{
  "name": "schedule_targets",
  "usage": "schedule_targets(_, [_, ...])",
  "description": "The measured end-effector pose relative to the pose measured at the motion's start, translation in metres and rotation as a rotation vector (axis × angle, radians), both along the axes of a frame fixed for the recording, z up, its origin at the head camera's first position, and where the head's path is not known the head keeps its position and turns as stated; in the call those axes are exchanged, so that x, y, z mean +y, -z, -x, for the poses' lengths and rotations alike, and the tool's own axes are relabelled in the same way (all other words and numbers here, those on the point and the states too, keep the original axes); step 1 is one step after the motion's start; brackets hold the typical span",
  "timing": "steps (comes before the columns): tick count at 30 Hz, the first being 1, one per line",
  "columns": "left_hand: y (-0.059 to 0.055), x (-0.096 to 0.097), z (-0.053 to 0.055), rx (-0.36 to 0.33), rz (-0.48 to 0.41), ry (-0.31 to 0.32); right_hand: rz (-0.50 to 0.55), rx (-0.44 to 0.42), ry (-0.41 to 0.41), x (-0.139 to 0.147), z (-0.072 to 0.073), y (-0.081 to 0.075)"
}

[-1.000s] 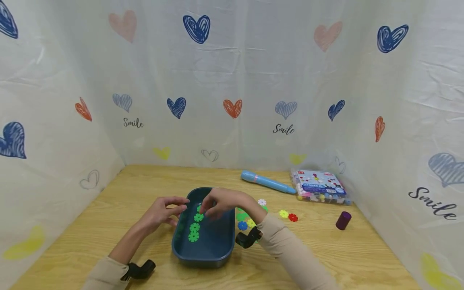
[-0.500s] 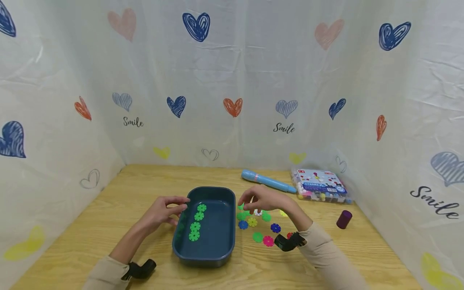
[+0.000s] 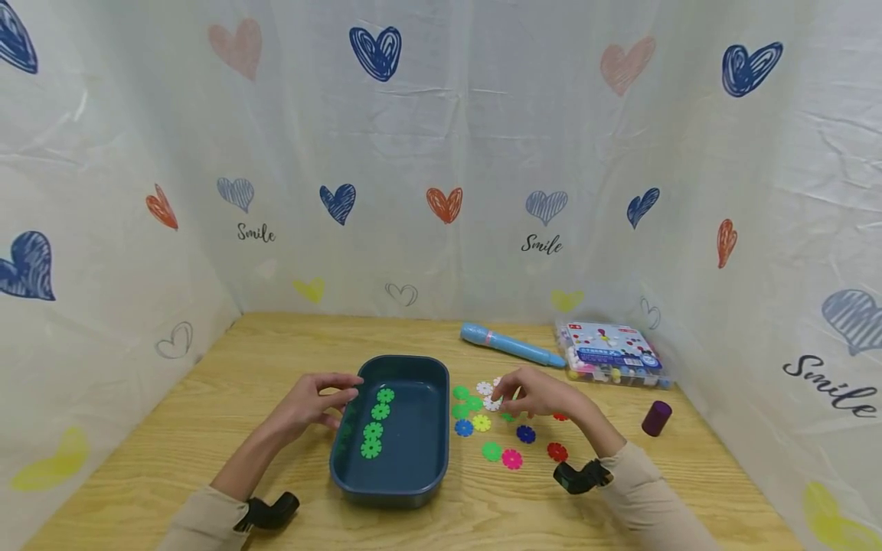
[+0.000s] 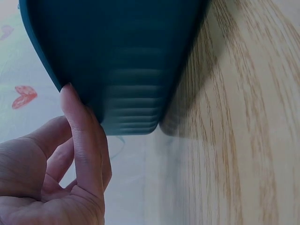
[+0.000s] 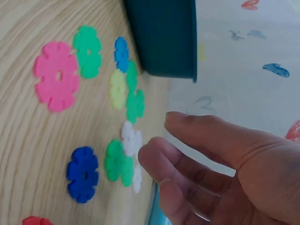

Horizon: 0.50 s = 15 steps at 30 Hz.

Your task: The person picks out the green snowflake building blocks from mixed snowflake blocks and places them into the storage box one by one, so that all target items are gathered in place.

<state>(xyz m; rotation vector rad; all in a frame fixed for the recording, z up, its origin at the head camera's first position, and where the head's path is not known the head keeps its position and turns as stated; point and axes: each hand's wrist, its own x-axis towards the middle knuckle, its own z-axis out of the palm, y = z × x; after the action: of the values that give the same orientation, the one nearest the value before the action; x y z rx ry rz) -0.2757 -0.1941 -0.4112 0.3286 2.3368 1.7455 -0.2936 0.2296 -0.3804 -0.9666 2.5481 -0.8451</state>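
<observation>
A dark teal rectangular tray [image 3: 413, 493] stands on the wooden table with several green flower-shaped discs [image 3: 380, 412] in a row along its left half. My left hand [image 3: 317, 402] is at the tray's left side, its fingertips against the rim; in the left wrist view the straight fingers [image 4: 77, 136] touch the outer wall. To the right of the tray, my right hand [image 3: 534, 392] hovers over the scattered discs with bent, loose fingers. In the right wrist view nothing is between thumb and fingertips, which are close to the white discs [image 5: 129, 137] and a green disc [image 5: 114, 159].
Pink [image 3: 512, 459], dark blue [image 3: 526, 434], red [image 3: 557, 451] and yellow [image 3: 481, 422] discs lie around the right hand. A light blue microphone-shaped tube [image 3: 513, 347], a clear case of colored beads [image 3: 612, 353] and a purple cylinder [image 3: 657, 418] are behind and to the right. A heart-print curtain [image 3: 441, 153] encloses the table.
My right hand has moved from over the tray to the right, to the loose discs. The left hand has stayed at the tray's rim.
</observation>
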Motion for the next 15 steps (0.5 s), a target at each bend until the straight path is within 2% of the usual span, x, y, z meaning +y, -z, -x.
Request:
schedule_targets(8, [0.000,-0.001,0.000,-0.004,-0.005,0.003,-0.011,0.064,0.082,0.008,0.003,0.016])
schedule_targets(15, [0.000,-0.002,-0.001,0.003,-0.006,0.011,-0.030,0.046,0.150,0.007,0.005,0.022])
